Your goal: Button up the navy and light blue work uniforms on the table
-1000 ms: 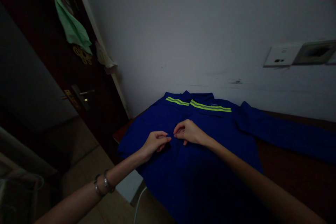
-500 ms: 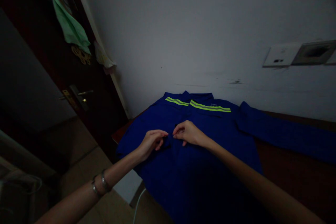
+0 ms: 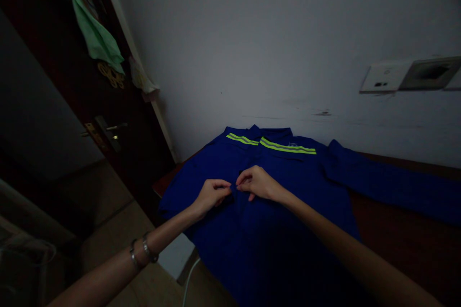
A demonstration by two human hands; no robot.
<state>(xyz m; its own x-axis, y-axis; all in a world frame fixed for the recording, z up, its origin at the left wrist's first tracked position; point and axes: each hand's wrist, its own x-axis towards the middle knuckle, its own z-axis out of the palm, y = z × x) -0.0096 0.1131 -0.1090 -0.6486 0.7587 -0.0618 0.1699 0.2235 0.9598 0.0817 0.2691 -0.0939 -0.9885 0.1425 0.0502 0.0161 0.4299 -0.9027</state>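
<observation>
While the thumb and index finger of our left hand (image 3: 211, 196) close to a tight pinch on the front edge of a blue work jacket (image 3: 248, 230), our right hand (image 3: 257, 184) pinches the cloth just beside it, the two sets of fingertips facing each other across a narrow gap. Our other fingers curl loosely; it is too dark to tell whether we have a button between the tips. Bracelets (image 3: 146, 244) circle our left wrist, left of the jacket. We have the jacket spread front up on a reddish-brown table (image 3: 389, 235), fluorescent yellow stripes (image 3: 288, 146) crossing its chest, one sleeve (image 3: 392, 182) stretched out to its right. Beyond its collar (image 3: 275, 133) rises a pale wall (image 3: 252, 48), with a socket plate (image 3: 385, 76) above the sleeve. Left of the jacket we see a dark door (image 3: 144, 153) with a lever handle (image 3: 117, 128) and a hanging mint-green cloth (image 3: 97, 38). Nearer the jacket's left edge are a white cable (image 3: 188, 276) and tiled floor (image 3: 111, 206).
</observation>
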